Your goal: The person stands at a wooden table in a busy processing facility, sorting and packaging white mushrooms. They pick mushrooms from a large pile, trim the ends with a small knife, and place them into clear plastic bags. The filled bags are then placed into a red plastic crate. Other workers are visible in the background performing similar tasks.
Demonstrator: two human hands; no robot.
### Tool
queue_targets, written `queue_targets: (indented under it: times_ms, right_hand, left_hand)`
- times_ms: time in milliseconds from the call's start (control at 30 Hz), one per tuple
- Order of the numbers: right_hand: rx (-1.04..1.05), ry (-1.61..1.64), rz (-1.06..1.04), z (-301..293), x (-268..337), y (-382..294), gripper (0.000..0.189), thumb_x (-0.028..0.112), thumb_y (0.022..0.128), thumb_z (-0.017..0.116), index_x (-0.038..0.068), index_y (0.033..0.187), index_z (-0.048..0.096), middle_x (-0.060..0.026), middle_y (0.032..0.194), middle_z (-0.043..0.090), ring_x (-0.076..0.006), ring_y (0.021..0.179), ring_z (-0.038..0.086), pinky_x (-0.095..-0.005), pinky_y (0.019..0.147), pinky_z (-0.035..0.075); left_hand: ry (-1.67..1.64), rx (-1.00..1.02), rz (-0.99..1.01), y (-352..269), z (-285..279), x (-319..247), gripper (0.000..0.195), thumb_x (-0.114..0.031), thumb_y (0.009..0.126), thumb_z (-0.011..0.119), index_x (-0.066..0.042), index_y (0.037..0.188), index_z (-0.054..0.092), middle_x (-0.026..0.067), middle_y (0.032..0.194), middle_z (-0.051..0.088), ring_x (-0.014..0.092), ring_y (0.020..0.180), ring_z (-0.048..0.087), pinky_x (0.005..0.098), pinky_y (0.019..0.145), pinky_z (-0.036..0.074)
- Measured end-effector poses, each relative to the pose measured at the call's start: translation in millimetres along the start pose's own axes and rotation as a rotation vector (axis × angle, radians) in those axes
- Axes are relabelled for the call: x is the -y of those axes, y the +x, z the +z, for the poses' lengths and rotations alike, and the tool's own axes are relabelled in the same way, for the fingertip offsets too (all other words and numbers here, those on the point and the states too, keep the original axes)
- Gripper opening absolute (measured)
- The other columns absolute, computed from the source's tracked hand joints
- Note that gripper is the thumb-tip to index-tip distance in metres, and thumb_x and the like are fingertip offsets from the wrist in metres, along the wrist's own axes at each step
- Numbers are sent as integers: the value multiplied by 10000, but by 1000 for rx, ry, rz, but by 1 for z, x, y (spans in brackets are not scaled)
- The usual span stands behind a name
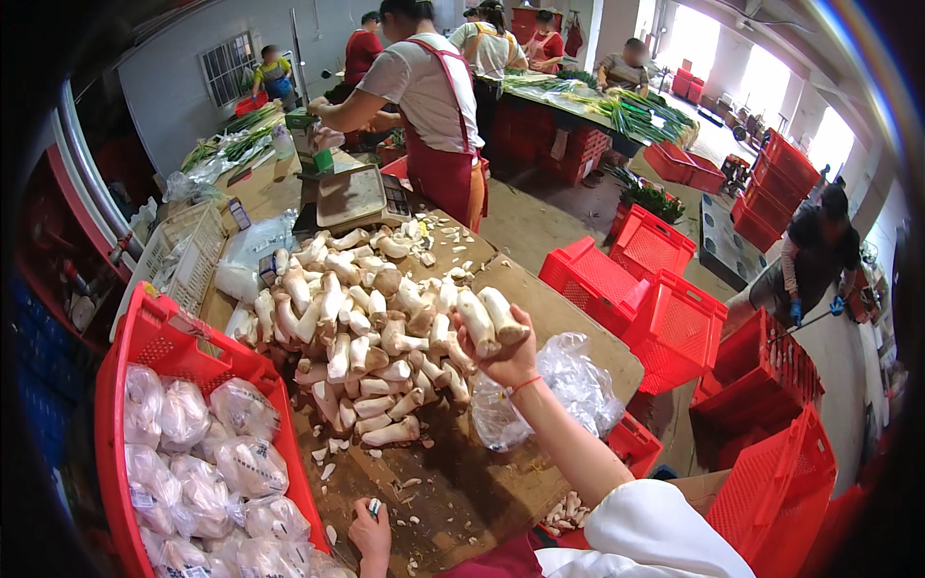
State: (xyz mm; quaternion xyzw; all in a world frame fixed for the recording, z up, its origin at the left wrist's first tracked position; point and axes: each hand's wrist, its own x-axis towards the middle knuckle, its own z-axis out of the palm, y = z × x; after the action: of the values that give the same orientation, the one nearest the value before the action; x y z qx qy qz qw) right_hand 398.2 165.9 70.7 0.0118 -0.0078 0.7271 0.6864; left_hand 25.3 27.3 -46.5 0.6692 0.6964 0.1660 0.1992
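Two pale king oyster mushrooms [477, 321] lie side by side in my right hand [509, 354], held above the right edge of a big heap of king oyster mushrooms [361, 318]. My left hand [371, 533] rests low over the table, its fingers curled around a small white and teal object [374, 507]; most of that object is hidden, so I cannot tell what it is. Trimmed mushroom scraps [408, 484] are scattered on the brown tabletop [448, 506] between my hands. Clear plastic bags [578, 383] lie crumpled just beyond my right forearm.
At left stands a red crate [209, 332] full of bagged mushrooms [249, 466]. A weighing scale [352, 195] sits behind the heap, near a co-worker in an apron [441, 123]. Red crates [672, 325] crowd the floor at right, where another person [816, 246] stands.
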Motion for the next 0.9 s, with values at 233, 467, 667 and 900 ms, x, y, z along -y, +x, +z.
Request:
queue_targets:
  times_ms: [233, 467, 667, 900]
  right_hand:
    - [-383, -398, -152, -46, 85, 135, 459, 380, 817, 594, 10, 1087, 565, -202, 1032, 610, -352, 906, 600, -431, 825, 534]
    - [-521, -1068, -108, -72, 94, 240, 246, 305, 783, 642, 132, 943, 574, -22, 735, 559, -128, 515, 527, -273, 389, 388]
    - [-349, -1925, -134, -112, 72, 297, 601, 337, 745, 676, 126, 1280, 503, -120, 1036, 553, -255, 874, 574, -362, 688, 469]
    - [-229, -2563, -101, -109, 31, 313, 573, 368, 759, 629, 90, 1256, 564, -237, 1267, 532, -373, 1126, 559, -405, 942, 459]
  left_hand:
    - [-8, 8, -43, 2, 2, -4, 314, -276, 813, 676, -102, 1034, 536, 145, 713, 634, 355, 649, 625, 450, 585, 471]
    - [-2, -110, 9, 2, 1, -10, 246, -320, 861, 645, -153, 1034, 592, 128, 701, 665, 322, 616, 650, 422, 548, 505]
    - [-16, -82, -49, 3, 1, -17, 264, -319, 848, 658, -156, 1046, 594, 114, 728, 674, 314, 632, 656, 408, 565, 515]
    - [-18, -56, -96, -4, 9, 5, 257, -259, 788, 692, -104, 944, 560, 101, 628, 621, 318, 571, 623, 424, 520, 471]
